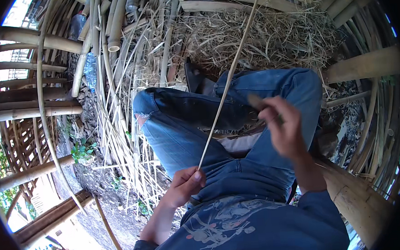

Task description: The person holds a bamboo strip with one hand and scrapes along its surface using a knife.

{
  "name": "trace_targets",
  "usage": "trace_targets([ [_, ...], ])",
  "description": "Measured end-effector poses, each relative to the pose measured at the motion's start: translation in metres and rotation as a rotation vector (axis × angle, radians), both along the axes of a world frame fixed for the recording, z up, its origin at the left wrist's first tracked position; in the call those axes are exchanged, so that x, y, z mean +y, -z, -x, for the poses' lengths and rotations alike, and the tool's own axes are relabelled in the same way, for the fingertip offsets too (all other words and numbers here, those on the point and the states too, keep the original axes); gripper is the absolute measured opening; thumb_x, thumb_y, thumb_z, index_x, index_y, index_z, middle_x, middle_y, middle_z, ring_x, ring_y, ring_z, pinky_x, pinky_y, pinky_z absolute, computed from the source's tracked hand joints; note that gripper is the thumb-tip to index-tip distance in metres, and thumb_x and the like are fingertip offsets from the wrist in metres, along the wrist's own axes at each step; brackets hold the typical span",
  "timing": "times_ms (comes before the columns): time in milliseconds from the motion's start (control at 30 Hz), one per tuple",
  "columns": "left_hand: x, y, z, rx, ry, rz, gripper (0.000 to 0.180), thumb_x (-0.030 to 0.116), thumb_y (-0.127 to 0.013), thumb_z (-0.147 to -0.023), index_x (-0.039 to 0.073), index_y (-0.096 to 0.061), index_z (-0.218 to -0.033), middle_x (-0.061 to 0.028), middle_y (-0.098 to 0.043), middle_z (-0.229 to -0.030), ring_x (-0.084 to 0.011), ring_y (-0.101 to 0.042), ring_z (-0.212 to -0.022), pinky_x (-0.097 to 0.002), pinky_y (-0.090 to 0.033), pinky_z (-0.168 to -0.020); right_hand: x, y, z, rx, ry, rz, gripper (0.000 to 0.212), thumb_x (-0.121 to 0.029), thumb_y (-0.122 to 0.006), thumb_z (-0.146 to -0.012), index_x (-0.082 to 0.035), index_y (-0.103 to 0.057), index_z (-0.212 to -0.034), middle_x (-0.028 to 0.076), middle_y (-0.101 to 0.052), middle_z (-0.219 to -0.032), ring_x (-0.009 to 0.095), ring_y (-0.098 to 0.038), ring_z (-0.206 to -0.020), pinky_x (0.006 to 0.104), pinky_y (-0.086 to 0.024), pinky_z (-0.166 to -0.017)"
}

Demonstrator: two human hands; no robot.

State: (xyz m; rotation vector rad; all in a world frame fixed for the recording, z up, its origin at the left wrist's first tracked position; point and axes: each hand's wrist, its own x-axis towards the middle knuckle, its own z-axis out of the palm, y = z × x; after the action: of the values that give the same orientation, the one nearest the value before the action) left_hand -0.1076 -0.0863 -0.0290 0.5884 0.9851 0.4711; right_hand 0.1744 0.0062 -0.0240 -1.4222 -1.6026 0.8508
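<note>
A long, thin bamboo strip [228, 79] slants from my lap up past the top edge of the view. Its lower end is pinched in my left hand [187, 183], thumb on top, in front of my waist. Above my right thigh, my right hand [282, 127] is raised with its fingers curled, apart from the strip. From its fingertips sticks out a small brownish piece [256, 102], flat-looking and smeared by motion; I cannot make out its kind.
Thin split strips [118, 134] lie in a bundle left of my legs. Curled shavings [259, 39] cover the ground ahead. Bamboo poles [39, 41] frame the left side, and a thick bamboo pole [358, 200] lies at the lower right. More strips [381, 132] stand along the right.
</note>
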Motion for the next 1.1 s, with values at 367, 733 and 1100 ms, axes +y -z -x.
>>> trace_targets([
  [367, 0.031, -0.006, -0.069, 0.458, -0.049, -0.557, 0.021, 0.012, -0.043, -0.099, -0.005, -0.055, -0.100, -0.0131, -0.062, -0.072, -0.0222, -0.060, -0.066, -0.0334, -0.045, -0.058, -0.041, 0.016, 0.058, -0.102, -0.273, -0.009, 0.030, -0.028, -0.055, -0.094, -0.002, -0.052, -0.080, 0.012, -0.057, -0.061, 0.028, -0.060, -0.051, 0.0373, -0.045, -0.045],
  [733, 0.037, -0.018, -0.079, 0.742, 0.028, -0.727, 0.012, 0.004, -0.048, -0.094, 0.000, -0.048, -0.083, -0.0211, -0.051, -0.058, -0.0413, -0.054, -0.052, -0.0441, -0.039, -0.046, -0.033, 0.015, 0.053, -0.241, -0.221, -0.084, 0.032, -0.030, -0.055, -0.094, -0.004, -0.051, -0.076, 0.010, -0.056, -0.059, 0.025, -0.060, -0.047, 0.0348, -0.044, -0.040],
  [1100, 0.024, -0.024, -0.077, 0.861, 0.121, -0.666, 0.020, 0.009, -0.049, -0.095, 0.002, -0.044, -0.077, -0.0215, -0.048, -0.055, -0.0418, -0.052, -0.050, -0.0460, -0.037, -0.045, -0.011, 0.017, 0.031, -0.308, -0.107, -0.052, 0.031, -0.028, -0.052, -0.096, -0.005, -0.050, -0.075, 0.011, -0.055, -0.059, 0.029, -0.057, -0.046, 0.0390, -0.042, -0.042],
])
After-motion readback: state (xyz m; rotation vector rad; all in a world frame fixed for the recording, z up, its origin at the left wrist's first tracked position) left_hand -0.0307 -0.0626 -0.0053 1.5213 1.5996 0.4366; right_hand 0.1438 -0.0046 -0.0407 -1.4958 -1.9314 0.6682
